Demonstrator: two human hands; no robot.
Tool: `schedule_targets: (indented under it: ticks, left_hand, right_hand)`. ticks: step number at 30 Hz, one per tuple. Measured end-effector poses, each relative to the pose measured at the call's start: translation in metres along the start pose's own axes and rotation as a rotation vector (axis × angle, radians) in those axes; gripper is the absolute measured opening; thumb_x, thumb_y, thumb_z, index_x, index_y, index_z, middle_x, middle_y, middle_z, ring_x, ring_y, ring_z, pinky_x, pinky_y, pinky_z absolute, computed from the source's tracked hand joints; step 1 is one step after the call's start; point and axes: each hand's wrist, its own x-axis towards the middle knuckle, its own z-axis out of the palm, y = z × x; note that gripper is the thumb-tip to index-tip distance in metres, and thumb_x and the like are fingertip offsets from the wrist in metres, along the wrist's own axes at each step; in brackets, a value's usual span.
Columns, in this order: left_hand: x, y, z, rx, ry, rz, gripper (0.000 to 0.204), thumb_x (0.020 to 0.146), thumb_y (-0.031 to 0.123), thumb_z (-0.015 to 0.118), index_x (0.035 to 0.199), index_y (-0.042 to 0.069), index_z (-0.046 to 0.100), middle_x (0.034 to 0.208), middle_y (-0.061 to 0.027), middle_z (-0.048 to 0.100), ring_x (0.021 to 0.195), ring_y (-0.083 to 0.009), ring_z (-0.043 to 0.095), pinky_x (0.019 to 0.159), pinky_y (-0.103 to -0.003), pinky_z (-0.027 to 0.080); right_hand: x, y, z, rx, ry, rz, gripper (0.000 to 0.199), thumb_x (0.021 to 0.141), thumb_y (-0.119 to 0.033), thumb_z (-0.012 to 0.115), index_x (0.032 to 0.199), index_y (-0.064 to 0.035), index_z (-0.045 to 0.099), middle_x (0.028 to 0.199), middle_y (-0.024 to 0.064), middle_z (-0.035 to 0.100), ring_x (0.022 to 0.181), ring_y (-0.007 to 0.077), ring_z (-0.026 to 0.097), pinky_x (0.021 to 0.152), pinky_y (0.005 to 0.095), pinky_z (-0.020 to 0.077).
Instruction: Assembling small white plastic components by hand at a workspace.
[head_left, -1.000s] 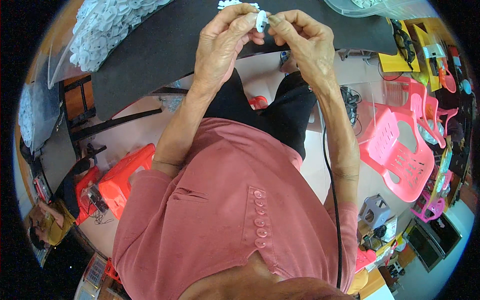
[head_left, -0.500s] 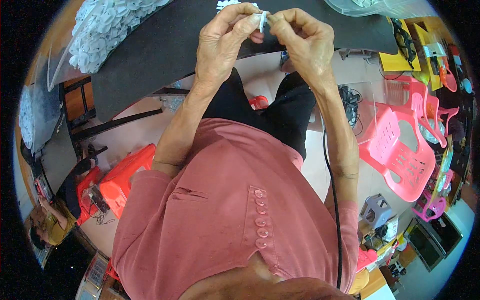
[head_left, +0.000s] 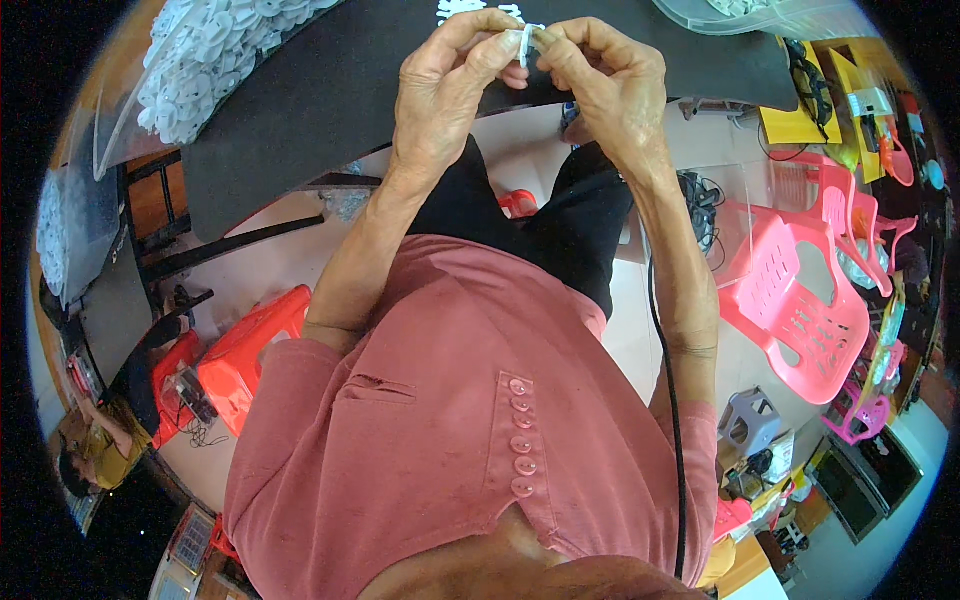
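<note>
At about ten o'clock a clear bag of small white round parts (head_left: 215, 60) lies on the dark table (head_left: 330, 110), and lower, near eight o'clock, a red plastic stool (head_left: 250, 350) stands on the floor. Up at twelve o'clock the left hand (head_left: 445, 85) and the right hand (head_left: 605, 85) meet fingertip to fingertip, both pinching one small white plastic piece (head_left: 528, 40) between thumbs and forefingers, just above the table's near edge. At three o'clock stands a pink plastic chair (head_left: 800, 300).

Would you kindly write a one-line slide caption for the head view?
Left hand and right hand pinch a small white plastic piece above a dark table.
</note>
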Motion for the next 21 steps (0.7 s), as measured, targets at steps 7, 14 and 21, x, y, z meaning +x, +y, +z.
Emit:
schedule_targets:
  ticks: [7, 14, 21]
  left_hand:
    - [-0.001, 0.001, 0.002, -0.003, 0.029, 0.013, 0.019, 0.102, 0.013, 0.062, 0.115, -0.001, 0.063, 0.096, -0.0026, 0.066, 0.081, -0.0086, 0.062, 0.075, -0.023, 0.053]
    - [-0.002, 0.002, 0.005, 0.007, 0.029, 0.021, 0.019, 0.102, 0.012, 0.063, 0.115, -0.001, 0.063, 0.095, -0.0025, 0.066, 0.081, -0.0089, 0.062, 0.075, -0.024, 0.053]
    - [0.000, -0.001, 0.001, 0.028, 0.029, 0.003, 0.020, 0.101, 0.014, 0.063, 0.115, -0.001, 0.063, 0.094, -0.0020, 0.065, 0.081, -0.0088, 0.062, 0.075, -0.024, 0.053]
  right_hand:
    - [0.002, 0.010, -0.002, 0.160, -0.023, 0.024, 0.023, 0.096, -0.028, 0.073, 0.096, -0.0045, 0.076, 0.079, -0.0005, 0.068, 0.069, 0.0055, 0.056, 0.063, 0.0210, 0.0468]
    - [0.000, 0.014, 0.002, 0.064, 0.031, -0.006, 0.018, 0.095, -0.022, 0.070, 0.093, -0.0047, 0.075, 0.075, -0.0017, 0.067, 0.069, 0.0046, 0.057, 0.062, 0.0211, 0.0474]
    - [-0.002, 0.009, 0.002, -0.004, 0.025, -0.044, 0.017, 0.095, -0.021, 0.070, 0.093, -0.0051, 0.075, 0.073, -0.0031, 0.064, 0.068, 0.0030, 0.055, 0.060, 0.0202, 0.0452]
